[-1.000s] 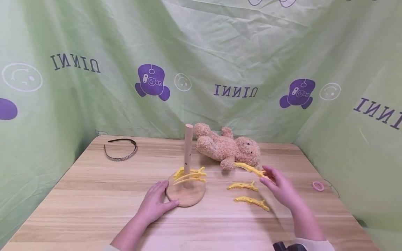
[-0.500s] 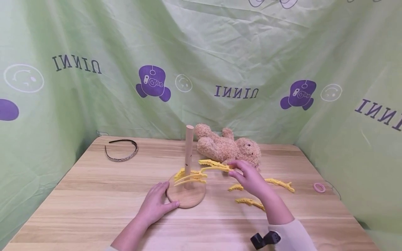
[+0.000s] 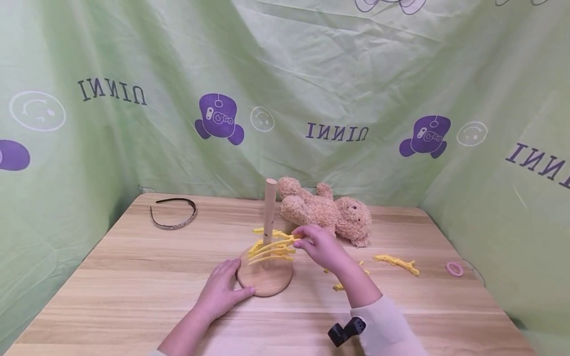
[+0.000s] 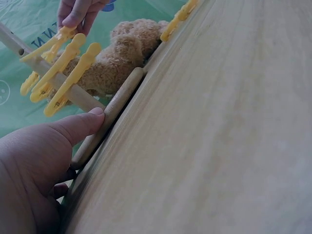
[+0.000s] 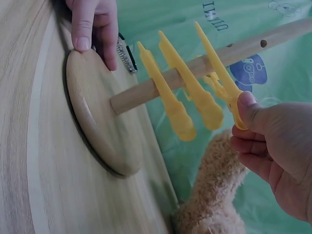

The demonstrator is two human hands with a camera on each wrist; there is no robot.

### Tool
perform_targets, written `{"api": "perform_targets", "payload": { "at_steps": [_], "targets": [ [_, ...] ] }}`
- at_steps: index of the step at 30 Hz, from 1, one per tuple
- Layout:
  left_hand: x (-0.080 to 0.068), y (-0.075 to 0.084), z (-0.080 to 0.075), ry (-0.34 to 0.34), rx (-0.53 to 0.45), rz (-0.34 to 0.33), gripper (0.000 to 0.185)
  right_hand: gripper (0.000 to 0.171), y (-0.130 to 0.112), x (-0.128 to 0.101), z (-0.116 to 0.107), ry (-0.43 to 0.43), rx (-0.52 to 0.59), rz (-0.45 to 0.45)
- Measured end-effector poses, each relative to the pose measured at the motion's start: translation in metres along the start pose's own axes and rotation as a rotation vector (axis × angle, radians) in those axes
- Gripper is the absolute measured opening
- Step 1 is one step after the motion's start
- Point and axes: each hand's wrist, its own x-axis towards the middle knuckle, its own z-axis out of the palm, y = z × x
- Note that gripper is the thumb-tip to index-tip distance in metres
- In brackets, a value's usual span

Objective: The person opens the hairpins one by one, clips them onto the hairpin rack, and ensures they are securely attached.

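Observation:
A wooden stand has a round base (image 3: 269, 284) and an upright post (image 3: 270, 202). My left hand (image 3: 222, 287) holds the base by its left rim, thumb at the front and fingers farther back. Two yellow alligator hair clips (image 5: 168, 100) are clamped across the lower post, one above the other. Just above them, my right hand (image 3: 321, 248) pinches the handle end of a third hair clip (image 5: 214, 56) between thumb and fingers. Its two arms are spread, one on each side of the post.
Yellow hair clips (image 3: 396, 263) lie on the table to the right, some partly hidden by my right forearm. A plush bear (image 3: 325, 210) lies behind the stand. A headband (image 3: 175, 226) rests at the back left, and a pink ring (image 3: 454, 269) at the far right.
My right hand has lifted a hair clip from near the bear and carried it left to the post, its arms now around it. My left hand has stayed on the base.

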Motion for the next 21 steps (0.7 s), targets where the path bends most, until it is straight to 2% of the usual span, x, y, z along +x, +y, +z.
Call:
{"api": "perform_targets", "payload": {
  "at_steps": [7,21],
  "targets": [
    [0.0006,-0.0003,-0.0002,-0.001,0.006,0.003,0.090,0.022,-0.0048,0.0060,0.0072,-0.023,-0.023,-0.004],
    [0.0012,-0.0007,0.0005,0.002,-0.001,0.010,0.090,0.028,-0.0068,0.0027,0.0075,-0.048,-0.025,-0.051]
  ]
}}
